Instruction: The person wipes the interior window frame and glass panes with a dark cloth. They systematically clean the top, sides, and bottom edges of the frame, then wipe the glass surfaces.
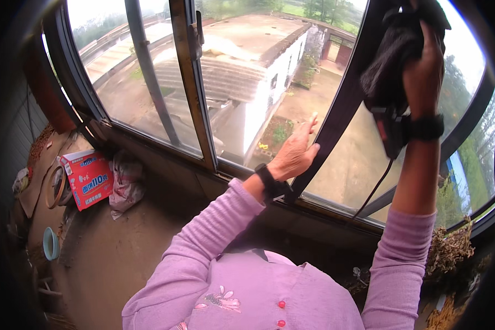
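Observation:
My right hand (427, 74) is raised to the sliding window's right side, with its fingers around a dark cloth (383, 62). The cloth covers part of the pane and the dark upright window frame (334, 111). Lower down, my left hand (295, 152) has its fingers apart and holds nothing. Its thumb lies over the edge of that upright in the picture; whether it touches cannot be told. Each wrist wears a black band, and a dark device (390, 132) with a cable (373, 189) sits by the right one.
A red printed carton (91, 179) stands on the floor at left beside a pale plastic sack (126, 181). Further left are a round wooden hoop (54, 187) and a light-blue basin (50, 243). Dried plant matter (447, 251) lies at lower right. A window latch (196, 37) juts from the left upright.

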A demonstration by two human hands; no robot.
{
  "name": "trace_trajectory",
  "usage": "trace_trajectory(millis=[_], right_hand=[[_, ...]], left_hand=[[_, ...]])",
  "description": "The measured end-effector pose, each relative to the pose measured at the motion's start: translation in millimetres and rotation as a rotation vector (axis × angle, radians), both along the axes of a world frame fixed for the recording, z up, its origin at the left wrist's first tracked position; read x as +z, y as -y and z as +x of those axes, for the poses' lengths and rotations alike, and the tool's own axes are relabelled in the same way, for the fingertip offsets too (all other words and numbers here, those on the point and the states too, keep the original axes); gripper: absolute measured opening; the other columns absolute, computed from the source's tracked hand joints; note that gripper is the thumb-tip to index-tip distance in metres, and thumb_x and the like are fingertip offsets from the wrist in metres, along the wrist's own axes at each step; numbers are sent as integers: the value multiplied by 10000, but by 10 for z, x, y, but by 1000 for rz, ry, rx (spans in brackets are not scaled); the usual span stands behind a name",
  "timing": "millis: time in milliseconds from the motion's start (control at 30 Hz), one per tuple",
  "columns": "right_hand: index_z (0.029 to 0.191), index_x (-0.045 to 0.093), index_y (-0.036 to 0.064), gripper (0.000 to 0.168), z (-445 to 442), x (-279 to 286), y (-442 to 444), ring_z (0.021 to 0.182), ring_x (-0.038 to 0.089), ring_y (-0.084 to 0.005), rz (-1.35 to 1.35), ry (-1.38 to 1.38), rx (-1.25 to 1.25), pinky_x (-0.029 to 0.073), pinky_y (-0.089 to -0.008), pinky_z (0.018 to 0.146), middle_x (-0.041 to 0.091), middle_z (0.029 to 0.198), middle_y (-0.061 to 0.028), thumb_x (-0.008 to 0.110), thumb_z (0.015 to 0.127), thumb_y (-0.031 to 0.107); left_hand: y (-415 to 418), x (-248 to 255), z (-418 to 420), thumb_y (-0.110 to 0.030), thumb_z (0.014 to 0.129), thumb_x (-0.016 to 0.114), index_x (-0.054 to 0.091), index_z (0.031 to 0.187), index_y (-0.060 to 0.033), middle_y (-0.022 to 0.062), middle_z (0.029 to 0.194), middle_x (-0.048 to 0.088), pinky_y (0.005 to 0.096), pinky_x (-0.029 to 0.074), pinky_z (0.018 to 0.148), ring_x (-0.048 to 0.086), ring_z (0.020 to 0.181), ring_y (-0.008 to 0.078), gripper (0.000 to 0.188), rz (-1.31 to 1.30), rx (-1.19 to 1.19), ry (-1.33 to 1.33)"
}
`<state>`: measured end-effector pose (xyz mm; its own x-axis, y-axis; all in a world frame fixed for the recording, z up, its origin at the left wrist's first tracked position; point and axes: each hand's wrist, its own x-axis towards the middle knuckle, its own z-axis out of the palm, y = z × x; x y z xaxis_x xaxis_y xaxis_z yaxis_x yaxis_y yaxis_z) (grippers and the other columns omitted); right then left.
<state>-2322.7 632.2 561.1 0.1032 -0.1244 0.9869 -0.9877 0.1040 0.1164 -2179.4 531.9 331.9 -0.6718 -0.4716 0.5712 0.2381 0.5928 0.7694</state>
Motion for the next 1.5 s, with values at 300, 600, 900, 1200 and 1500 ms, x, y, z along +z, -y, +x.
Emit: trace_trajectory(millis=[300,600,900,1200,1500], right_hand=[[1352,398,19,570,178,-889,365,1259,343,-434,7,-5,-126,193,-510,1089,401,1369,-228,452,787,-31],[1179,543,30,460,355,-3393,-259,1198,405,-403,706,445,-129,327,-478,1014,445,1320,-204,519,722,-14],[1170,536,-47,538,166,-659,-719,1198,457,-443,-195,-3,-127,353,-464,1024,541,1223,-250,476,643,-138],[1142,574,63,317,578,2320,-66,1019,569,-344,45,-440,117,449,-397,910,611,1086,-167,452,857,-1],[1319,455,130,413,-175,3372,715,1222,472,-240,-205,-596,-500,300,-372,1085,479,1329,-113,424,920,234]], left_hand=[[-4,-286,-113,165,742,407,339,1389,-11,162,1318,412,352,368,1052,421,1264,270,674,100,-67,-96],[-54,-344,62,196,667,357,301,1416,-16,161,1407,348,381,330,1083,346,1326,282,780,90,-142,-20],[117,26,10,-110,804,673,313,1392,-23,165,1225,467,375,477,900,548,1090,273,694,-180,120,-52],[232,239,-251,-245,776,684,512,1056,-21,173,943,603,430,490,750,599,890,357,398,-322,239,139],[236,171,-299,-192,781,721,507,952,-33,134,796,605,384,479,647,608,742,309,316,-316,212,9]])
